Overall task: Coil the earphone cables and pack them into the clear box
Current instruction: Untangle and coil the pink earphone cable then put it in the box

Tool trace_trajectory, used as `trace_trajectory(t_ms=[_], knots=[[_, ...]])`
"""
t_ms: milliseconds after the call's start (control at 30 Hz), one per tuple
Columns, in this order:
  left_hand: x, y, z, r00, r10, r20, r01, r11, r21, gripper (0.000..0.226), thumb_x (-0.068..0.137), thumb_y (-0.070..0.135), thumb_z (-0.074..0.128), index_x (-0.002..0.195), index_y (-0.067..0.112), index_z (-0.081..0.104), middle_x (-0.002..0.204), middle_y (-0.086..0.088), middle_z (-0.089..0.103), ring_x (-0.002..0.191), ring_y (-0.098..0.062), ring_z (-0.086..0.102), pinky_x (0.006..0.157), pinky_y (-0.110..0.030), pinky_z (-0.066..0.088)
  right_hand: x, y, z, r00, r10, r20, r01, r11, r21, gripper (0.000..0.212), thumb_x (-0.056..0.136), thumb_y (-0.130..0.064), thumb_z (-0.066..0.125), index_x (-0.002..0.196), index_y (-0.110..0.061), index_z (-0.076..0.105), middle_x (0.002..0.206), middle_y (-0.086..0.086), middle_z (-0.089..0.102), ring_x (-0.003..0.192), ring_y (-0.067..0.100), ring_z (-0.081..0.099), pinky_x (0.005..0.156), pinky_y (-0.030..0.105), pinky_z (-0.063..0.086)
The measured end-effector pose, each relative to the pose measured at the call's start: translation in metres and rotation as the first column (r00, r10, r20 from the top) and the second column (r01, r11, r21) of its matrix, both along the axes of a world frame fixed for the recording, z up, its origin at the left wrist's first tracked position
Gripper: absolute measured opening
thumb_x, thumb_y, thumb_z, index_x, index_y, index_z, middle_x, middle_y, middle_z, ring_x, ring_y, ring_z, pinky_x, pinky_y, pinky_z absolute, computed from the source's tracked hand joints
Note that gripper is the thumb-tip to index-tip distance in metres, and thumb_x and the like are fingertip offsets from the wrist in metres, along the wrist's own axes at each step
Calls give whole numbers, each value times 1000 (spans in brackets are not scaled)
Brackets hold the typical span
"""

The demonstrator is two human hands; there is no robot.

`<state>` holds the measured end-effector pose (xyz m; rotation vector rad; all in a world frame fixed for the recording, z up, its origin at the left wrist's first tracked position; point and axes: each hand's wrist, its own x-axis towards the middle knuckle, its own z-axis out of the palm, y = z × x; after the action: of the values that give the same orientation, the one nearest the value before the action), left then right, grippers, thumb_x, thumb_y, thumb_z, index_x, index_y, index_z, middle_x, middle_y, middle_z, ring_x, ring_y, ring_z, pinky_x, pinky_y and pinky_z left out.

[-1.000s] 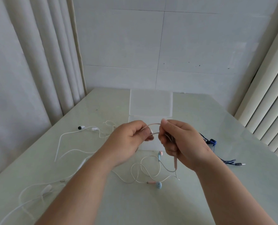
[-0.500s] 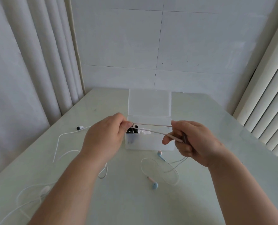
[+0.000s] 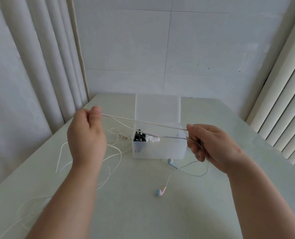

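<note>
A thin, pale pink earphone cable (image 3: 143,121) was stretched taut above the open, frosted clear box (image 3: 158,149) on the smooth pale bench (image 3: 143,213). The cable was pinched at one end by the raised left hand (image 3: 86,135), its fingers closed, and at the other by the curled fingers of the right hand (image 3: 210,144). Both earbuds (image 3: 160,192) lay on the bench.

The desk (image 3: 143,213) was a pale, glossy green-white. The cable (image 3: 143,122) stretched between the two hands was pale pink, shading to grey-blue lower down. Its two earbuds (image 3: 160,192) were light blue with pink stems. The clear box (image 3: 158,150) was frosted translucent white and held black and white items. The loose earphone cables (image 3: 115,157) on the left were white. The wall (image 3: 160,49) was white with thin dark seams, the curtains (image 3: 31,66) cream with vertical folds.
</note>
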<state>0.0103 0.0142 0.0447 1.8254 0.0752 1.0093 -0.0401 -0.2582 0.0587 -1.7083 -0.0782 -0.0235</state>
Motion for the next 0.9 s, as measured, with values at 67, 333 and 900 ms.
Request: trace_trajectory(t_ms=[67,333,900], knots=[[0,2,1,1000,23,16,-22,999,-42,41,98,45,44,75,11,46,58,-2,50,58,-22,49,56,-35,30,0,-2,0,1000,-16,14,16,1000,-10,41,89,-38,55,51,-24,51,55,5,55,42,17,42,42,26,40],[-4,1,-3,928,170,-331,-11,901,433,27,86,44,60,74,20,60,73,2,65,74,-30,59,61,-33,41,4,-6,-4,999,6,-35,1,979,203,31,83,-34,60,61,-15,50,58,8,50,43,15,24,39,21,23],[-27,-53,-11,612,-676,-410,788,565,244,11,90,39,61,86,29,63,82,14,68,76,-8,62,72,-29,49,0,21,-3,980,196,48,-201,964,171,32,90,-32,53,63,-15,53,58,8,52,43,13,25,41,22,21]])
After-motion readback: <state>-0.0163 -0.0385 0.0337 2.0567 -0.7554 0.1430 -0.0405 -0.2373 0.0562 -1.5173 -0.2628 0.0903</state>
